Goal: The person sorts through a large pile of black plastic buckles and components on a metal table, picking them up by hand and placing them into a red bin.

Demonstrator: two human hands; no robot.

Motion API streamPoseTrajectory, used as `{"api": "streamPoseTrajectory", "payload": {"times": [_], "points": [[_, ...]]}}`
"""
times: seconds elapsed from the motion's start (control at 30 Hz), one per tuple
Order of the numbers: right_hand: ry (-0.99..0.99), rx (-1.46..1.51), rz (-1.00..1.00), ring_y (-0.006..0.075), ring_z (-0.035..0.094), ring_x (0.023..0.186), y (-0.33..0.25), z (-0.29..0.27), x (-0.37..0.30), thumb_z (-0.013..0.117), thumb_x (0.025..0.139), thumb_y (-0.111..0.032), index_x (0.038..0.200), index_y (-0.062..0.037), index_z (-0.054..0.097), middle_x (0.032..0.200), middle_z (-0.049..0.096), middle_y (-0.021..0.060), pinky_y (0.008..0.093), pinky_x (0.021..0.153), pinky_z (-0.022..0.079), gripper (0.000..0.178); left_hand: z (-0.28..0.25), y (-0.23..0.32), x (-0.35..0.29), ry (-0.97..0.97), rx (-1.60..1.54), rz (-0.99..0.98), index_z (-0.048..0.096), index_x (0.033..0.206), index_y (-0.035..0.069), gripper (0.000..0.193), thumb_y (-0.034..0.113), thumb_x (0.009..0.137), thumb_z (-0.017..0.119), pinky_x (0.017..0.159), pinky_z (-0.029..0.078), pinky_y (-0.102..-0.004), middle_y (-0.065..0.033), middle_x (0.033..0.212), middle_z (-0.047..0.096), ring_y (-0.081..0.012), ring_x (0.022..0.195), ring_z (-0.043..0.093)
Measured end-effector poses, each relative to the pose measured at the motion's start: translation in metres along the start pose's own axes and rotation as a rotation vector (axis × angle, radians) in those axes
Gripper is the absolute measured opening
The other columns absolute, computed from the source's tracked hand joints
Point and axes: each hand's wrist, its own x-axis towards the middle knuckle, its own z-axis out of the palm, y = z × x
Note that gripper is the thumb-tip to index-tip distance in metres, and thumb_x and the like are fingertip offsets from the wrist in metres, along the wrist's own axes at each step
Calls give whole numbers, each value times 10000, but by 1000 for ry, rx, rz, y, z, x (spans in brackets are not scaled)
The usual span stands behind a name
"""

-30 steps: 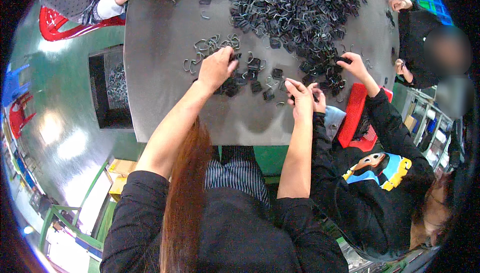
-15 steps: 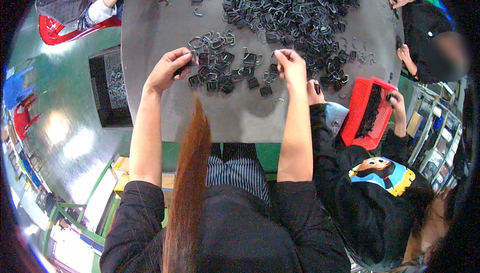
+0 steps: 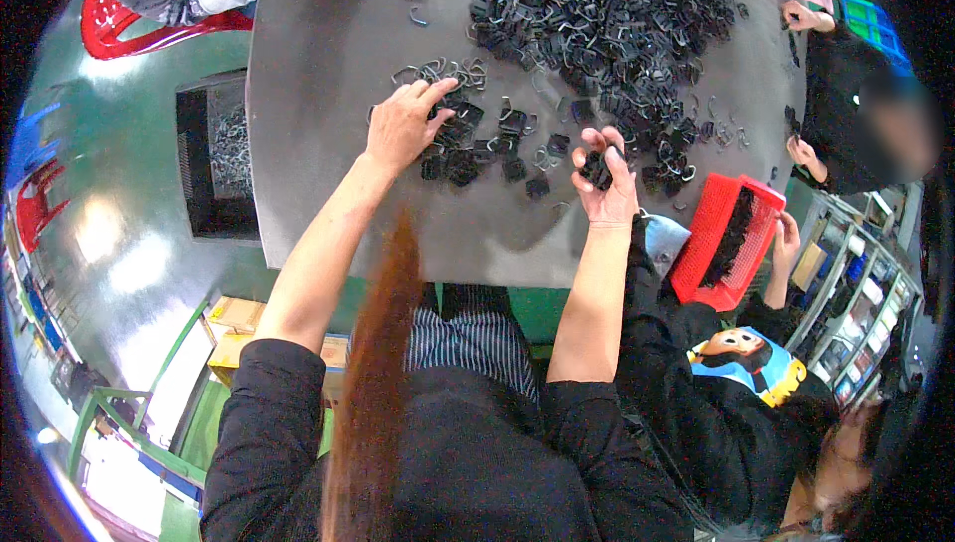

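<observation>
My left hand (image 3: 403,126) reaches over the left end of a small spread of black buckles (image 3: 460,166) and bent metal hooks (image 3: 468,73). Its thumb and fingers are apart, and I make out nothing held between them. Palm up, my right hand (image 3: 609,189) hovers at the right of that spread with its fingers curled round a few small black buckles (image 3: 596,171). Beyond both hands rises a large heap of black buckles (image 3: 607,15), many with metal hooks on them.
A red plastic basket (image 3: 686,278) with black pieces stands at the table's right edge, beside a co-worker in black. Other people's hands are at the table's far left and far right. On the floor at left sits a black crate (image 3: 194,179) of metal pieces.
My left hand has moved right onto the small spread; the dark piece in it no longer shows. My right hand has turned palm up and shifted right and nearer, showing buckles in it.
</observation>
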Motion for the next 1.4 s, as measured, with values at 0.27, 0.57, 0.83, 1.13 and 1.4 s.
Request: {"api": "streamPoseTrajectory", "payload": {"times": [0.27,0.57,0.83,1.13,1.4], "points": [[389,-1643,-129,195,616,782,11,-20,18,702,766,-302,989,-42,559,830,641,89,308,640,477,371,-8,5,27,113,-195,-53,658,907,115,126,205,821,639,648,488,-301,-56,804,629,-217,727,619],[107,-419,180,125,560,658,8,-25,-14,669,797,-159,948,-84,563,808,568,52,172,434,355,199,-26,14,17,-9,-53,-207,548,1131,176,370,364,821,622,628,486,-386,-128,804,642,-301,717,630],[-60,-425,154,126,560,719,-1,18,21,637,832,-254,865,-118,588,857,600,26,210,451,370,148,5,31,12,-237,-222,-198,591,947,96,319,326,752,697,653,471,-330,-79,819,623,-222,750,602],[76,-2003,60,331,619,904,25,64,61,660,788,-309,922,-71,585,905,650,165,423,757,484,283,-49,-13,13,-443,-1235,-637,604,975,108,199,267,855,610,510,417,-194,15,920,617,-85,739,578],[-1,-1765,208,281,640,836,20,56,57,668,742,-266,860,-50,633,854,667,139,392,740,483,249,-25,-14,37,-326,-1488,-792,589,1073,76,249,159,842,631,734,524,-310,-36,986,622,-158,871,611]]}}
